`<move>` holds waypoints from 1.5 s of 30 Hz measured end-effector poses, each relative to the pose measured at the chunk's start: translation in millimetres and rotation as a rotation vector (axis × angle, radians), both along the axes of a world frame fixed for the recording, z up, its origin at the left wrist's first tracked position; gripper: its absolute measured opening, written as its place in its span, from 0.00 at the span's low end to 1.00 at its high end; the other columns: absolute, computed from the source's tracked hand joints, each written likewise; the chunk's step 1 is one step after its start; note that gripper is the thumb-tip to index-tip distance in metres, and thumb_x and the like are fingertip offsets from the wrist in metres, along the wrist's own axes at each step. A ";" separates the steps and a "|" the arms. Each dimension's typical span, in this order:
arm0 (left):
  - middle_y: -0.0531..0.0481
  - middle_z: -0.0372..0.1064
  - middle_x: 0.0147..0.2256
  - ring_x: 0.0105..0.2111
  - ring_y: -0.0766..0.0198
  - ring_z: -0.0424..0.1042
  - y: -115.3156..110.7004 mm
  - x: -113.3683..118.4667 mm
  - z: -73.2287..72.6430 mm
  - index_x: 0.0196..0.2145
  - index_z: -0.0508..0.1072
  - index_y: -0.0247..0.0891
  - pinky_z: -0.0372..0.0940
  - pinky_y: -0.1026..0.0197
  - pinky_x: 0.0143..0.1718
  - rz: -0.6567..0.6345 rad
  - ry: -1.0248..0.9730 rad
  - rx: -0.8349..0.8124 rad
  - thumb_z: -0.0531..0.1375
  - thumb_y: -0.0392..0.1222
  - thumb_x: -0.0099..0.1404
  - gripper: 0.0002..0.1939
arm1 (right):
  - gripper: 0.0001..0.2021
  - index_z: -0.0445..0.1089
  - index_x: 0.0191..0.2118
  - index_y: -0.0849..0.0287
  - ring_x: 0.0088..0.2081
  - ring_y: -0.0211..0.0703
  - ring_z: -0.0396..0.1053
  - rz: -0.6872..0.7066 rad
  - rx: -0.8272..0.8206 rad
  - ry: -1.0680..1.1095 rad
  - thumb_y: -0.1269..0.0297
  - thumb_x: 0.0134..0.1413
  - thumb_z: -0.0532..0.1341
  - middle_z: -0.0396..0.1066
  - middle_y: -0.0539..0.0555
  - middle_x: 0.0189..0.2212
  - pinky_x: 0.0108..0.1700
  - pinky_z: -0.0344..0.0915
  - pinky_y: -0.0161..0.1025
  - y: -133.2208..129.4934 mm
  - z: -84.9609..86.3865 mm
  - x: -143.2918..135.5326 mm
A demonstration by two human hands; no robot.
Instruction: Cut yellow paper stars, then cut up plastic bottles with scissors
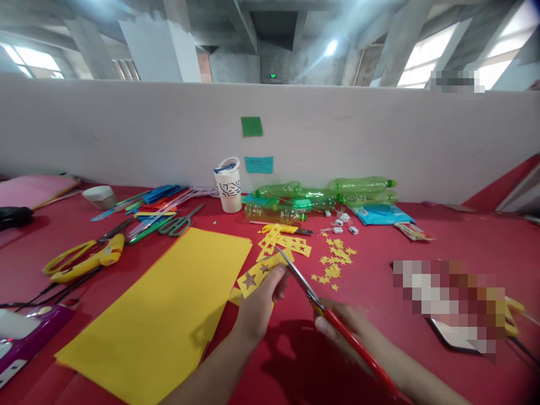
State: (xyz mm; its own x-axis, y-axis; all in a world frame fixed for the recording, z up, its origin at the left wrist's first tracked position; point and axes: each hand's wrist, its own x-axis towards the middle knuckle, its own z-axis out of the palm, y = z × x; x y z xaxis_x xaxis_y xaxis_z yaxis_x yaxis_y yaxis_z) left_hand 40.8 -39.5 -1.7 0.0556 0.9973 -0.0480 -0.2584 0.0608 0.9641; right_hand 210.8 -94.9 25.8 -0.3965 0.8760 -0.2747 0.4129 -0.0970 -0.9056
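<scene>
My left hand (259, 301) pinches a yellow paper strip (274, 261) with star-shaped holes in it. In my right hand (337, 323) is a pair of scissors (358, 349) with long red handles. Their metal blades point away from me and lie across the strip's right end, just beyond my left fingertips; whether they touch the paper I cannot tell. More star-punched yellow strips (297, 245) lie behind, on the red table. To their right, small yellow stars (333, 271) are scattered in a loose group.
Large yellow paper sheets (169, 315) cover the table at left. Beyond them are green-handled scissors (175, 225), a yellow glue gun (93, 261) and a purple power strip (34, 340). A white cup (230, 199) and green plastic bottles (363, 184) stand or lie before the white partition (169, 135).
</scene>
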 end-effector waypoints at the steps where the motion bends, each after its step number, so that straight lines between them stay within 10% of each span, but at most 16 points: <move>1: 0.55 0.60 0.18 0.19 0.72 0.59 0.0 -0.1 -1.1 0.19 0.67 0.35 0.54 0.68 0.20 -0.002 0.003 -0.005 0.57 0.47 0.59 0.15 | 0.19 0.53 0.27 0.58 0.23 0.32 0.48 0.002 -0.007 0.004 0.46 0.57 0.52 0.50 0.44 0.21 0.23 0.47 0.31 -0.4 0.0 0.1; 45: 0.53 0.63 0.19 0.18 0.72 0.59 2.2 2.2 -4.0 0.21 0.69 0.34 0.53 0.68 0.20 -0.014 -0.091 -0.033 0.59 0.46 0.57 0.13 | 0.20 0.52 0.27 0.57 0.25 0.34 0.46 -0.021 0.019 -0.024 0.45 0.57 0.50 0.48 0.45 0.23 0.24 0.48 0.32 -1.8 -5.3 -2.3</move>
State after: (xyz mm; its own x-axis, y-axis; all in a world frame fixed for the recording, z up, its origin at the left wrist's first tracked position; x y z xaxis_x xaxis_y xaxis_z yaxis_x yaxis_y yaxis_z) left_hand 43.0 -37.3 -5.7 0.0750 0.9943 -0.0753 -0.3441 0.0967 0.9339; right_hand 208.5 -96.7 20.5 -0.3719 0.8889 -0.2673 0.4325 -0.0889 -0.8973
